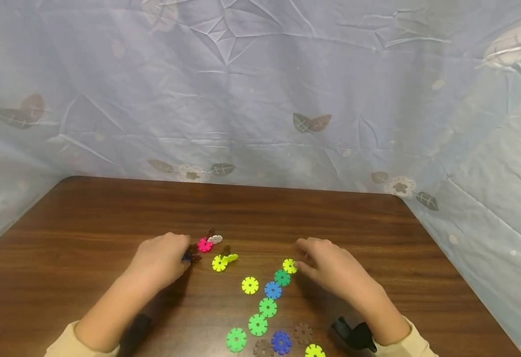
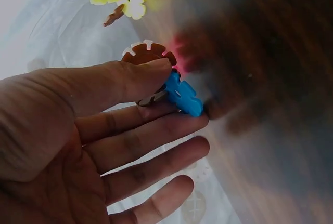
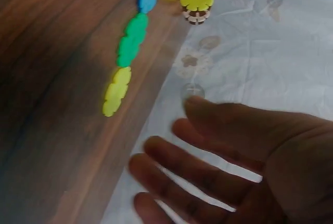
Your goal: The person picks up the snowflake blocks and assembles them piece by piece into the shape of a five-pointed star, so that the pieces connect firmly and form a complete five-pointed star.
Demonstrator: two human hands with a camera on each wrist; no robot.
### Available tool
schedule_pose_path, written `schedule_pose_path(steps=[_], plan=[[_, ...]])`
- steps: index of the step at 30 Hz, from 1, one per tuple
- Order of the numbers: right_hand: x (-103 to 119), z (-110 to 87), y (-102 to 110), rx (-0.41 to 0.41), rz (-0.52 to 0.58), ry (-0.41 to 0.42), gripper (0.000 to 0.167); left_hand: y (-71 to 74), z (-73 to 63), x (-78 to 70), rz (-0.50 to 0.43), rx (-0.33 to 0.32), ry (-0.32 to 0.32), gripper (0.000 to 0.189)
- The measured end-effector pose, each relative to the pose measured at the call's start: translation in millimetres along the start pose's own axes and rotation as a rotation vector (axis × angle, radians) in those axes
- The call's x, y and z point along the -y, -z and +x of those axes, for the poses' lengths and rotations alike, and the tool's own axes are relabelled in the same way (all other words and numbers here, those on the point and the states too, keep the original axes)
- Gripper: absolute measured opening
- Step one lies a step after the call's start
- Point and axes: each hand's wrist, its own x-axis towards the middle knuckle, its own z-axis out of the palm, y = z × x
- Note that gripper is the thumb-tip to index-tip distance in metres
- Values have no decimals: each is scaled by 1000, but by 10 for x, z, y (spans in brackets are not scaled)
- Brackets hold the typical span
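My left hand (image 1: 164, 255) pinches a small cluster of joined notched plastic discs between thumb and index finger. A brown disc (image 2: 148, 55) and a blue disc (image 2: 183, 96) show in the left wrist view. My right hand (image 1: 329, 265) holds nothing; its fingers (image 3: 192, 174) are spread and slightly bent. Beside its fingertips, in the head view, is the yellow disc (image 1: 289, 266) at the far end of a slanting row. That row continues toward me with a dark green disc (image 1: 282, 277), a blue disc (image 1: 272, 290) and light green discs (image 1: 267, 308).
Near my left hand stand a cluster with a pink disc (image 1: 204, 245) and a white one (image 1: 215, 239), and a yellow cluster (image 1: 219, 263). A loose yellow disc (image 1: 250, 285) lies left of the row. Several discs, one dark blue (image 1: 281, 342), lie at the near edge. A patterned curtain (image 1: 260, 99) surrounds the table (image 1: 108, 213).
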Motion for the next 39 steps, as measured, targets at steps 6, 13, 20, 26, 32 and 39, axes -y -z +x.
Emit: schedule_pose_path(steps=[6, 13, 20, 26, 32, 39], plan=[[-60, 18, -57, 165, 33, 19, 27, 0, 14, 9, 19, -12, -2, 16], [-51, 24, -101, 169, 18, 31, 43, 53, 2, -18, 40, 41, 31, 21], [-58, 34, -118, 134, -18, 14, 33, 163, -193, -341, 142, -208, -82, 46], [-82, 36, -121, 127, -43, -14, 28, 23, -255, -781, 81, -216, -302, 27], [-92, 15, -133, 180, -44, -56, 29, -278, -139, -1096, 151, -2, -337, 20], [-94, 1, -99, 191, -26, -60, 27, -380, -45, -1235, 216, -95, -319, 15]])
